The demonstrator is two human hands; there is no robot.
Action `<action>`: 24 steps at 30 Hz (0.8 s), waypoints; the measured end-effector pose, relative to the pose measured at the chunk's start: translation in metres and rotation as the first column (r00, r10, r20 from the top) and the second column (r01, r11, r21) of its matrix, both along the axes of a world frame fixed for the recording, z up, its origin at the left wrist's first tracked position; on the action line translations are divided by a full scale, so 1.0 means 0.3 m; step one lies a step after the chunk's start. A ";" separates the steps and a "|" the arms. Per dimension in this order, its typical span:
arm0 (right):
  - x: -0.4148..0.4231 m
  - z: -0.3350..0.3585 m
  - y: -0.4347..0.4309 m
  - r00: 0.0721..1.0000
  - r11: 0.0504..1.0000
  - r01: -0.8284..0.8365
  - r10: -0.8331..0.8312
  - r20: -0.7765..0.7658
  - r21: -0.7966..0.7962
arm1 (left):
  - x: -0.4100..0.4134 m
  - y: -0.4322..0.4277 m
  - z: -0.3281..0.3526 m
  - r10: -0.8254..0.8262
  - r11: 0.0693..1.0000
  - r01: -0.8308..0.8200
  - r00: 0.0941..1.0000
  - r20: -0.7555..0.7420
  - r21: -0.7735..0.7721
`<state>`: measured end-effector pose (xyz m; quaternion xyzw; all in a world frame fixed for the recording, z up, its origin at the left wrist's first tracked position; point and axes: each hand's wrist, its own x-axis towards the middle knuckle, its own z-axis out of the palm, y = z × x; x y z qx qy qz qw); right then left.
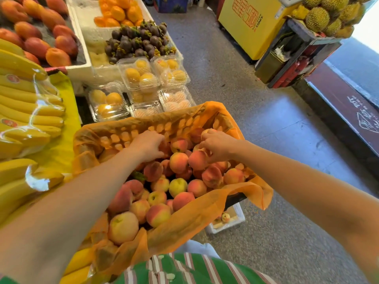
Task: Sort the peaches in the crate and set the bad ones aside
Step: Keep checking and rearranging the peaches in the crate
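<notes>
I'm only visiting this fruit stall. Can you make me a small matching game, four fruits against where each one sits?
Fruits:
1 peaches
2 bananas
3 mangosteens
4 durians

Places:
A top right, on a raised stand
B in the orange-lined crate
C in a white foam box
D at the left, on a yellow cloth

Pairs: 1-B, 2-D, 3-C, 4-A

Your left hand (147, 145) and right hand (217, 148) reach to the far end of the orange-lined crate (143, 131), fingers bent onto the piled peaches (178, 162). Whether either grips 1 is unclear. Bananas (30, 117) lie alongside, left.
</notes>
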<state>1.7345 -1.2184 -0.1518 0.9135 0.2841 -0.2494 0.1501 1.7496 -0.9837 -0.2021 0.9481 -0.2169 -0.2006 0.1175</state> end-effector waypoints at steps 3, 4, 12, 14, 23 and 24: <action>-0.016 -0.025 0.053 0.999 0.999 0.044 -0.044 -0.022 0.021 | -0.002 0.054 0.011 -0.043 0.989 0.049 0.998 -0.049 0.139; -0.020 -0.033 0.071 0.998 0.997 0.058 -0.057 -0.023 0.054 | -0.003 0.067 0.011 -0.045 0.985 0.054 0.997 -0.060 0.163; -0.092 -0.093 0.233 0.964 0.957 0.163 -0.103 -0.243 0.240 | -0.004 0.084 -0.003 -0.157 0.958 0.179 0.981 -0.112 0.226; -0.106 -0.109 0.262 0.968 0.969 0.134 -0.083 -0.237 0.207 | -0.010 0.078 -0.012 -0.264 0.937 0.282 0.958 -0.113 0.205; -0.177 -0.148 0.284 0.907 0.989 0.120 -0.145 -0.396 -0.085 | -0.040 0.066 -0.070 -0.482 0.846 0.510 0.856 -0.186 0.156; -0.179 -0.149 0.281 0.896 0.986 0.120 -0.157 -0.415 -0.115 | -0.039 0.066 -0.071 -0.494 0.840 0.520 0.851 -0.178 0.153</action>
